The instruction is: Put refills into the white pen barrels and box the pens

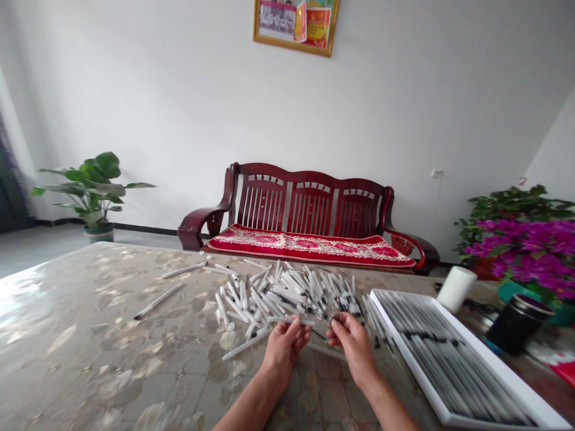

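My left hand (286, 347) pinches a whitish pen barrel (305, 322) between thumb and fingers, held roughly level above the table. Close by on the right, my right hand (353, 342) has its thumb and forefinger pressed together near the barrel's end. A small dark thing seems to sit in that pinch, too blurred to name. Just beyond both hands spreads a loose pile of whitish pen barrels (287, 287), some with dark ends. One barrel (246, 346) lies by my left hand. Beside my right forearm, a white tray (411, 359) holds rows of slim pens (462, 365).
Two pens lie apart on the patterned table (112, 359), including one (158, 301) at left. Behind the tray stand a white cylinder (457, 289), a black cup (518, 323) and purple flowers (530, 248). A red wooden bench (309, 203) faces me across the table.
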### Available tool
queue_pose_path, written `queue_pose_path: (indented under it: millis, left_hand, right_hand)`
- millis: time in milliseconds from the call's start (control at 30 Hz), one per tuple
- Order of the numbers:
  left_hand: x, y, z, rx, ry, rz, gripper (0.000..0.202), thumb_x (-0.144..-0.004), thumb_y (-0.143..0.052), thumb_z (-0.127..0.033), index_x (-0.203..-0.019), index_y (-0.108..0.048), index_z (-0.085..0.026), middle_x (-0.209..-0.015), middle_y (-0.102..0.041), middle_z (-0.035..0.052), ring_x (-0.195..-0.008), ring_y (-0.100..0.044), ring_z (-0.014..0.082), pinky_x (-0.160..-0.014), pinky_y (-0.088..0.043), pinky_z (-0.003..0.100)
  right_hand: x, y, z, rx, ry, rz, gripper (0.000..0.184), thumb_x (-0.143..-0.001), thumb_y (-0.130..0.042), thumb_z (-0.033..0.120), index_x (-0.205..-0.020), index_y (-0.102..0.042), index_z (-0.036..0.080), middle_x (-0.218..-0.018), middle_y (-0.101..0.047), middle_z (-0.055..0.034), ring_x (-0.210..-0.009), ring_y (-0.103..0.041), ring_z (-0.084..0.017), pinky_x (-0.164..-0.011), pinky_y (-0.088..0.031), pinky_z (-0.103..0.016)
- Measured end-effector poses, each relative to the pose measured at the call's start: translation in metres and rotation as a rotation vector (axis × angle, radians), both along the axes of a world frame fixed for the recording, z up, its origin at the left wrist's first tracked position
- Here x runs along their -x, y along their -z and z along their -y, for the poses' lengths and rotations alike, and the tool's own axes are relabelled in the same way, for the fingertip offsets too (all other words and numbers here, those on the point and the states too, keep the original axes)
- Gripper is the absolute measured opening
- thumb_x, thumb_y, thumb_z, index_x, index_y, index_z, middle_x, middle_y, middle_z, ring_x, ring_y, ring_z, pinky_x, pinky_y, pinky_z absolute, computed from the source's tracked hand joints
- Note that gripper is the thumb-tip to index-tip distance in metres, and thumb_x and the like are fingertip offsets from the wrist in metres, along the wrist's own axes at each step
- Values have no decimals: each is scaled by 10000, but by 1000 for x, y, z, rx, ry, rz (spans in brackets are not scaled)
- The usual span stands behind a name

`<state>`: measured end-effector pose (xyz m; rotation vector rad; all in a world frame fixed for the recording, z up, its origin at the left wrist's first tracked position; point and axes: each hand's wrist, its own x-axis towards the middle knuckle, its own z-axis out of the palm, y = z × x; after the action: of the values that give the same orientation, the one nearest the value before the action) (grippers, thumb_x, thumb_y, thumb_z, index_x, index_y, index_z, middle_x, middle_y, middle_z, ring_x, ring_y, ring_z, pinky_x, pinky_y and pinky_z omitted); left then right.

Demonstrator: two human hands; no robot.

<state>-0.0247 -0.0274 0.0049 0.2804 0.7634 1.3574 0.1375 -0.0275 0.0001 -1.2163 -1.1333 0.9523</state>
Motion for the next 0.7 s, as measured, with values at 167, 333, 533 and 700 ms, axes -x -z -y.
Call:
queue_pose_path:
  millis: [167, 333, 533, 700]
  left_hand:
    - [0, 0, 0, -9, -7, 6, 109, -812, -687, -44, -782, -614, -118, -678, -712, 47, -608, -718, 127, -584, -598, 199]
    - [0, 4, -1, -30, -14, 23, 114, -824, -663, -31, -761, -620, -115, -671, -713, 51, -609, -719, 132, -589, -599, 206]
    - [0, 6, -1, -40, -7, 16, 139, -763, -737, -39, -762, -626, -122, -664, -712, 36, -612, -719, 134, -585, -600, 205]
    - [0, 7, 0, -29, -1, 5, 145, -755, -747, -39, -773, -631, -124, -673, -716, 40, -616, -720, 129, -582, -596, 196]
  right_hand:
    - [25, -7, 8, 17, -35, -144, 396, -615, -807, 474, -839, -675, 176, -748, -680, -20, -645, -613, -168, -516, -472, -237]
    - [32, -3, 8, 52, -49, -192, 403, -583, -823, 462, -830, -684, 176, -740, -705, -30, -646, -622, -179, -523, -478, -252]
    - [29, 1, 5, 49, -22, -181, 392, -562, -819, 453, -803, -698, 169, -727, -712, -37, -616, -613, -176, -480, -446, -240]
    - [27, 6, 3, 32, 2, -145, 373, -582, -802, 442, -813, -713, 163, -717, -716, -42, -594, -605, -173, -450, -409, -225]
